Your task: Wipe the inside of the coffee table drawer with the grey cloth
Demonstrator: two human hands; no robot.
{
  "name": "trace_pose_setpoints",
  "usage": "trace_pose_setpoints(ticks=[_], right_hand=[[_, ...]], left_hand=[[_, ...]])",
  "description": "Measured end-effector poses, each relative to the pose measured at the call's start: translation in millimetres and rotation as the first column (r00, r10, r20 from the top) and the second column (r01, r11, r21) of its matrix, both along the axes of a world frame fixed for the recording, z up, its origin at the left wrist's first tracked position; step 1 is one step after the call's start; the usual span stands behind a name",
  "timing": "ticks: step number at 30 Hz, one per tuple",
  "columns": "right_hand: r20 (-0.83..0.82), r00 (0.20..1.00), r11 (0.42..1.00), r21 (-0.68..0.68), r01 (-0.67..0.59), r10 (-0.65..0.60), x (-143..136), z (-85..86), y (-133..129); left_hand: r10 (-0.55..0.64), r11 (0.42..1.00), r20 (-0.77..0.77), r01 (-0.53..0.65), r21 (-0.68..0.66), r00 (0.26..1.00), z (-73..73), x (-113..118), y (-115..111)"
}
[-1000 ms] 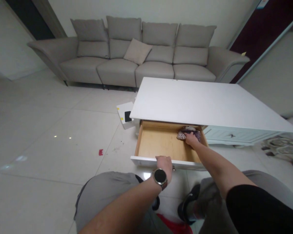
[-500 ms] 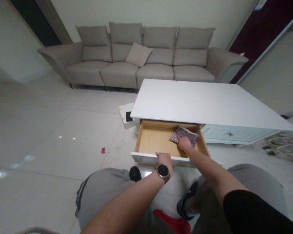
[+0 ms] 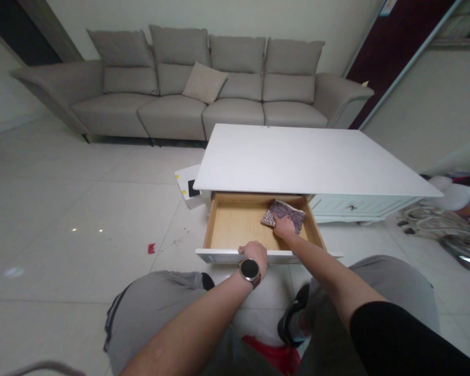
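Observation:
A wooden drawer with a white front is pulled out of the white coffee table. My left hand, with a watch on its wrist, is closed over the top edge of the drawer front. Inside the drawer, toward its right side, lies a folded purple-and-white patterned cloth. My right hand reaches in and grips the near part of this cloth; some of its fingers are hidden.
A grey sofa with a beige cushion stands behind the table. Left of the table is a white box on the tiled floor, with a red scrap nearer me. Something red is between my legs. Clutter lies at the right.
The view has shifted slightly, so everything appears further left. My left hand stays on the drawer front and my right hand on the cloth, with no clear movement of either.

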State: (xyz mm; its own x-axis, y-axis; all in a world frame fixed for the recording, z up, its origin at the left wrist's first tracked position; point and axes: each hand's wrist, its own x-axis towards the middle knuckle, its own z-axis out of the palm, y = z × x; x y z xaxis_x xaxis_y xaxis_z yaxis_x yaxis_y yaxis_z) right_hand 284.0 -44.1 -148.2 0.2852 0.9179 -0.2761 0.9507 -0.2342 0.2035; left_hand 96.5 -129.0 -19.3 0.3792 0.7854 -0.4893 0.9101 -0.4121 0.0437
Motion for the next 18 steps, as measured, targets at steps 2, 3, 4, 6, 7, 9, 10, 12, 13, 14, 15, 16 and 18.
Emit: trace_pose_setpoints(ticks=[2,3,4,6,7,9,10,12,13,14,15,16,18], right_hand=[[0.004,1.0,1.0,-0.002,0.0,0.0,0,-1.2,0],[0.006,1.0,1.0,-0.003,0.0,0.0,0,-1.6,1],[0.009,1.0,1.0,-0.004,-0.001,0.001,0,-1.9,0],[0.012,1.0,1.0,-0.007,-0.007,0.007,1,-2.3,0],[0.012,1.0,1.0,-0.01,-0.01,0.01,1,-2.4,0],[0.009,1.0,1.0,-0.014,-0.014,0.014,1,-2.5,-1],[0.007,1.0,1.0,-0.015,-0.015,0.015,1,-2.3,-1],[0.004,1.0,1.0,-0.012,-0.018,0.018,1,-2.0,-3],[0.002,1.0,1.0,-0.011,-0.019,0.019,0,-1.8,-3],[0.0,1.0,1.0,-0.01,-0.02,0.02,0,-1.7,-3],[-0.001,1.0,1.0,-0.009,-0.021,0.021,0,-1.7,-4],[-0.003,1.0,1.0,-0.009,-0.022,0.022,0,-1.8,-4],[-0.009,1.0,1.0,-0.012,-0.02,0.02,0,-2.2,-4]], left_hand=[[-0.023,1.0,-0.025,0.023,0.005,0.999,-1.3,1,0],[-0.034,0.999,-0.03,0.035,0.009,0.999,-1.5,1,0],[-0.041,0.999,-0.029,0.042,0.013,0.999,-1.3,0,-1],[-0.055,0.998,-0.023,0.056,0.026,0.998,-0.3,-3,-3],[-0.064,0.997,-0.022,0.065,0.037,0.998,0.6,-5,-4],[-0.082,0.995,-0.02,0.083,0.062,0.996,2.6,-7,-6],[-0.089,0.993,-0.019,0.09,0.072,0.996,3.7,-8,-7],[-0.095,0.992,-0.017,0.096,0.086,0.995,6.0,-10,-8],[-0.095,0.992,-0.011,0.096,0.087,0.995,7.1,-10,-9],[-0.096,0.992,-0.005,0.096,0.086,0.995,8.0,-11,-9],[-0.094,0.992,0.002,0.093,0.086,0.996,8.8,-12,-10],[-0.091,0.992,0.013,0.089,0.087,0.996,9.2,-13,-10],[-0.09,0.992,0.038,0.087,0.089,0.995,9.2,-16,-10]])
